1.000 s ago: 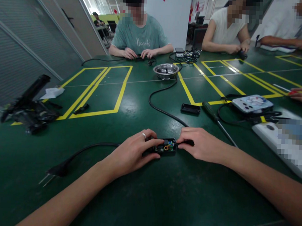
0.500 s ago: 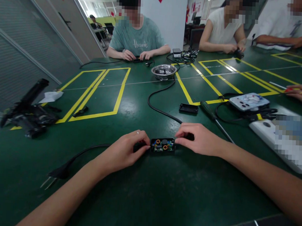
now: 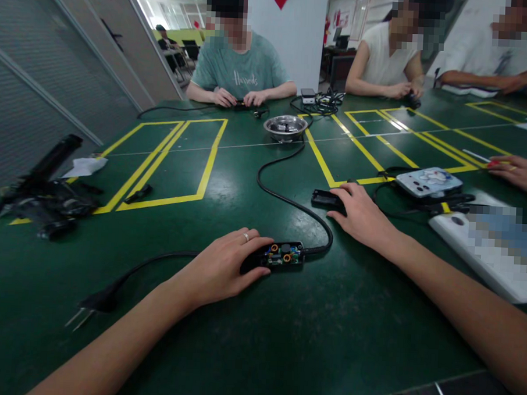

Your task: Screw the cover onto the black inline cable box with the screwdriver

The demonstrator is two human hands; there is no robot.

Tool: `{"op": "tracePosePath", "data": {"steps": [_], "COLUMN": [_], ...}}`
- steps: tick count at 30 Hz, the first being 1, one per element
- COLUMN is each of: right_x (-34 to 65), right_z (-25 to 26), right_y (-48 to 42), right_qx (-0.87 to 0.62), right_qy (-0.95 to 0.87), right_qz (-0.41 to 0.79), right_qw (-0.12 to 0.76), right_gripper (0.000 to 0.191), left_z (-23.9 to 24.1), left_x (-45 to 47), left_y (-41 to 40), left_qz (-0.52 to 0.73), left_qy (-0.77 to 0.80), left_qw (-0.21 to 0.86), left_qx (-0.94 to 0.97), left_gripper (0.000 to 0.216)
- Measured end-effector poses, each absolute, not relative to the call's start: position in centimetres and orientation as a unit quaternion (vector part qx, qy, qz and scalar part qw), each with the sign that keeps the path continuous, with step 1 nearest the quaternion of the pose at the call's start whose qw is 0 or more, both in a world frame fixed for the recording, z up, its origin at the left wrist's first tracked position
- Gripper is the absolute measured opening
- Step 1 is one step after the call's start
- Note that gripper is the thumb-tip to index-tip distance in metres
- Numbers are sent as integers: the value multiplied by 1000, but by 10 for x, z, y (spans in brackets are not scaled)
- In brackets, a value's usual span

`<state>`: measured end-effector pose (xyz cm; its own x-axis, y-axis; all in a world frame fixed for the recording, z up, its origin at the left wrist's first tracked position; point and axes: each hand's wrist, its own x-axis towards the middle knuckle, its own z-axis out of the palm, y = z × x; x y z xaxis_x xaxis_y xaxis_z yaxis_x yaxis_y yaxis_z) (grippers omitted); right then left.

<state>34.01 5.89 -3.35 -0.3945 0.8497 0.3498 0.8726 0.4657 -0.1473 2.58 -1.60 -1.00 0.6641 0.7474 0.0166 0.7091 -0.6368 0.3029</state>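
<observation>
An opened black power adapter (image 3: 284,255) lies on the green table (image 3: 283,338), its circuit board with orange coils showing. My left hand (image 3: 225,266) grips its left end with closed fingers. A black cord runs from it left to a two-pin plug (image 3: 95,302); another cable (image 3: 285,192) loops off its right end toward the back. My right hand (image 3: 361,216) lies flat further back, fingertips touching the black adapter cover (image 3: 327,198). The screwdriver is mostly hidden under that hand.
A metal bowl (image 3: 286,127) sits mid-table between yellow tape lines. Black tools (image 3: 40,196) lie at the left edge. A phone (image 3: 428,182), cables and a white power strip (image 3: 483,248) are at right. Three people work across the table; another person's hand (image 3: 515,172) rests at far right.
My right hand has let go of the adapter's right end and moved back and right onto the black cover. My left hand still holds the adapter.
</observation>
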Motion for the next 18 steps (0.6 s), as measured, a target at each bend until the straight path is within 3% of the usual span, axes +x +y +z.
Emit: {"op": "tracePosePath", "data": {"steps": [5,11,18], "right_x": [341,339,336], "right_z": [-32,-33,-21], "right_y": [60,58,54], "right_qx": [-538,-553,-544], "right_qy": [-823,-806,-740], "right_qz": [-19,12,49], "right_qw": [183,210,393], "right_gripper": [37,41,47], "left_z": [-12,-11,-12], "left_x": [25,27,26], "left_y": [-16,-16,-16], "left_qz": [63,65,74], "left_qy": [411,411,405], "left_qw": [137,139,136], "left_qx": [899,899,901], "left_gripper": [47,46,45]}}
